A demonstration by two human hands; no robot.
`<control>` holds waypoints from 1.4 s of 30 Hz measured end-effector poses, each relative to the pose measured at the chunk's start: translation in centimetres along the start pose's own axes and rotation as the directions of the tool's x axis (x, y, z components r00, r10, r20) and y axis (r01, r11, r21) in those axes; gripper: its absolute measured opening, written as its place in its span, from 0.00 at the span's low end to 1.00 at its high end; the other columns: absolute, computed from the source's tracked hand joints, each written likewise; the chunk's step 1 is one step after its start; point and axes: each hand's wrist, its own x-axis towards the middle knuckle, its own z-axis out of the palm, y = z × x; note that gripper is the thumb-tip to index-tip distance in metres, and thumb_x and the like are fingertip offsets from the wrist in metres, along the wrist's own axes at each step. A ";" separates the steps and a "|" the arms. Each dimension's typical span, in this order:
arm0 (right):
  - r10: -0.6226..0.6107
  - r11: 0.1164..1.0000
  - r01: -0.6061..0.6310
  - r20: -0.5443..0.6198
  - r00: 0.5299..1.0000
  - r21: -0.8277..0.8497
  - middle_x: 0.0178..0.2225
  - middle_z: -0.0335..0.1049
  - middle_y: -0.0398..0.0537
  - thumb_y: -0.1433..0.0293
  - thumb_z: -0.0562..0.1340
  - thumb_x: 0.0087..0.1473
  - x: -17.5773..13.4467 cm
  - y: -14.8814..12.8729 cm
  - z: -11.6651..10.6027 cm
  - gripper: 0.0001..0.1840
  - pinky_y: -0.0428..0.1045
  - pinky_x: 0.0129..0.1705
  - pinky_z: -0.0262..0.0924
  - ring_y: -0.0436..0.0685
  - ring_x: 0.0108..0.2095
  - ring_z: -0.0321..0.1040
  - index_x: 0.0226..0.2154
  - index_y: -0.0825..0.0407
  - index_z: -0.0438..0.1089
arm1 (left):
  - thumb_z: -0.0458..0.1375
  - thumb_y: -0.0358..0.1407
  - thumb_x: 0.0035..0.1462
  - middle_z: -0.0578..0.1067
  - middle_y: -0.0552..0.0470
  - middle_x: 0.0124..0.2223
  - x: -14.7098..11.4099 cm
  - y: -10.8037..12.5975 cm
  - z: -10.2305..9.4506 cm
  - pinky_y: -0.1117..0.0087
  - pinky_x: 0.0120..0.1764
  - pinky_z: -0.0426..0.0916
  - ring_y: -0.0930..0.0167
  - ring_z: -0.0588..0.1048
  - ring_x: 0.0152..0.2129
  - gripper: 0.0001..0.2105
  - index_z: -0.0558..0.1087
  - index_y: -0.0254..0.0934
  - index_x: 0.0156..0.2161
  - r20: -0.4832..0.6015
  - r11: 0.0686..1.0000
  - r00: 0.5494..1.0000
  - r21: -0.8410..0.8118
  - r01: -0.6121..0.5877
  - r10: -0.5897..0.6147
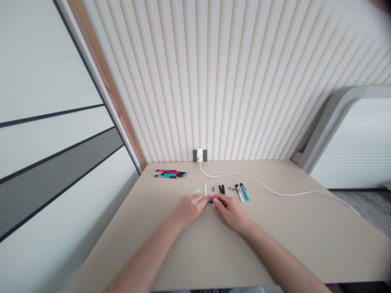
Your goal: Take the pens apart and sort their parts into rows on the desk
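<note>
Both hands meet at the middle of the table around a pen [210,202] with a blue barrel and a black part. My left hand [192,208] pinches its blue end, and my right hand [227,208] closes on the black end; fingers cover most of it. Just beyond them lie a thin white tube [205,188], two small white pieces [196,191], a small grey piece [213,189] and two black grips [221,189]. Right of those are several tiny grey-brown parts [231,188], a white barrel with a black clip [239,193] and a blue barrel with a black clip [244,192].
Several red, blue and black pens [171,174] lie together at the back left of the table [201,252]. A white charger [199,155] is plugged into the wall, and its cable [259,182] runs across the back to the right edge.
</note>
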 end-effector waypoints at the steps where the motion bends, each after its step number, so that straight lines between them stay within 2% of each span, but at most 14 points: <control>1: 0.003 1.000 -0.004 -0.006 1.000 -0.012 0.33 0.75 0.46 0.62 0.54 0.60 0.0 0.0 0.0 0.15 0.49 0.36 0.60 0.54 0.33 0.67 0.38 0.52 0.73 | 0.49 0.37 0.66 0.75 0.50 0.31 0.0 0.0 0.0 0.71 0.29 0.70 0.69 0.77 0.29 0.12 0.72 0.34 0.46 0.002 1.000 1.000 -0.002 -0.003 0.003; 5: -0.010 1.000 0.009 -0.055 0.998 -0.026 0.36 0.73 0.47 0.65 0.59 0.56 0.0 0.1 -0.1 0.10 0.48 0.35 0.60 0.54 0.34 0.67 0.37 0.52 0.72 | 0.50 0.37 0.66 0.76 0.50 0.32 0.0 0.0 0.1 0.70 0.29 0.70 0.68 0.77 0.30 0.12 0.70 0.35 0.50 0.017 1.000 1.000 0.000 0.004 -0.004; 10: -0.073 0.996 0.071 -0.050 0.996 -0.052 0.37 0.72 0.48 0.66 0.57 0.57 0.1 0.3 -0.2 0.12 0.48 0.34 0.60 0.53 0.34 0.66 0.40 0.50 0.73 | 0.50 0.37 0.66 0.77 0.49 0.37 0.0 0.1 0.0 0.71 0.29 0.70 0.68 0.78 0.33 0.13 0.67 0.36 0.53 0.026 0.997 0.998 -0.051 0.056 -0.055; 13: -0.095 0.994 0.092 -0.045 0.994 -0.060 0.37 0.72 0.49 0.65 0.55 0.60 0.0 0.3 -0.3 0.14 0.48 0.35 0.60 0.54 0.35 0.66 0.41 0.50 0.74 | 0.49 0.37 0.66 0.78 0.48 0.38 0.0 0.1 0.0 0.72 0.30 0.70 0.69 0.78 0.34 0.11 0.69 0.36 0.49 0.023 0.996 0.998 -0.066 0.061 -0.059; 17: -0.028 0.997 0.026 -0.023 0.999 -0.066 0.31 0.73 0.46 0.62 0.52 0.62 0.1 0.4 -0.2 0.17 0.49 0.35 0.59 0.54 0.33 0.67 0.36 0.52 0.74 | 0.50 0.37 0.66 0.76 0.50 0.32 0.0 0.0 0.1 0.72 0.28 0.68 0.69 0.77 0.30 0.09 0.71 0.36 0.41 0.011 0.998 0.999 -0.040 0.038 -0.038; 20: -0.007 0.998 0.007 -0.007 1.000 -0.066 0.31 0.73 0.45 0.64 0.56 0.59 0.1 0.4 -0.1 0.12 0.48 0.34 0.59 0.54 0.31 0.67 0.35 0.52 0.73 | 0.49 0.37 0.66 0.74 0.51 0.29 0.0 0.1 0.2 0.73 0.27 0.67 0.70 0.76 0.27 0.10 0.71 0.36 0.38 0.015 1.000 1.000 -0.021 0.020 -0.020; 22: -0.021 0.997 0.019 -0.040 0.999 -0.069 0.33 0.73 0.46 0.67 0.59 0.55 0.0 0.3 -0.1 0.08 0.47 0.34 0.60 0.53 0.32 0.67 0.36 0.52 0.72 | 0.49 0.36 0.67 0.74 0.51 0.29 0.0 0.1 0.3 0.74 0.26 0.66 0.71 0.76 0.26 0.10 0.71 0.36 0.38 0.020 1.000 1.000 -0.014 0.018 -0.018; 25: -0.026 0.997 0.021 -0.060 0.998 -0.075 0.32 0.71 0.45 0.68 0.60 0.53 0.0 0.2 -0.1 0.06 0.47 0.33 0.59 0.53 0.31 0.65 0.35 0.52 0.70 | 0.49 0.36 0.67 0.74 0.51 0.29 0.0 0.2 0.2 0.74 0.26 0.66 0.71 0.76 0.27 0.10 0.71 0.36 0.39 0.023 0.999 0.999 -0.012 0.034 -0.034; 30: -0.085 0.992 0.081 -0.035 0.996 -0.098 0.35 0.72 0.47 0.67 0.58 0.57 0.0 0.1 -0.2 0.10 0.49 0.37 0.60 0.54 0.35 0.66 0.39 0.50 0.73 | 0.49 0.36 0.66 0.75 0.51 0.32 0.0 0.1 -0.2 0.73 0.27 0.67 0.69 0.77 0.29 0.10 0.71 0.37 0.45 0.064 0.998 0.996 -0.018 0.056 -0.054; 34: -0.084 0.985 0.071 -0.079 0.993 -0.158 0.33 0.70 0.48 0.64 0.56 0.58 0.2 0.3 -0.7 0.13 0.49 0.34 0.60 0.54 0.31 0.65 0.39 0.50 0.75 | 0.49 0.34 0.66 0.75 0.53 0.34 0.1 0.1 -0.8 0.74 0.27 0.66 0.71 0.76 0.29 0.12 0.69 0.43 0.51 0.096 0.995 0.991 -0.005 0.095 -0.094; 42: -0.013 0.992 -0.012 -0.196 0.981 -0.127 0.35 0.71 0.50 0.60 0.56 0.58 0.5 1.2 -2.1 0.16 0.50 0.33 0.60 0.55 0.32 0.66 0.37 0.50 0.74 | 0.48 0.32 0.65 0.75 0.53 0.35 0.2 -0.3 -1.2 0.75 0.27 0.64 0.71 0.76 0.29 0.10 0.70 0.44 0.47 0.117 0.976 0.969 0.007 0.219 -0.218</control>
